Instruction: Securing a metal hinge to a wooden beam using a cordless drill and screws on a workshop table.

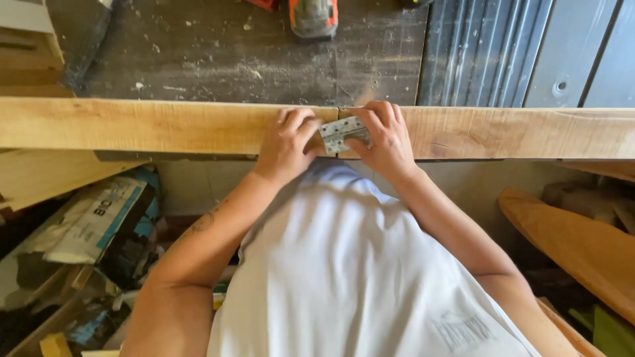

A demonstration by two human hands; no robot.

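Observation:
A long pale wooden plank (132,125) runs across the view, with a seam near its middle. A small silver metal hinge (342,133) with screw holes lies against the plank's near face at that seam. My left hand (286,142) presses on the hinge's left side with its fingers curled. My right hand (385,135) holds the hinge's right side, fingers over the plank's top edge. Both forearms reach up from my white shirt.
An orange and grey power tool (313,18) lies on the dusty dark surface (231,53) beyond the plank. Corrugated grey metal (483,53) is at the back right. Paper sacks and wood scraps (86,225) lie lower left; a curved wooden board (575,248) lies lower right.

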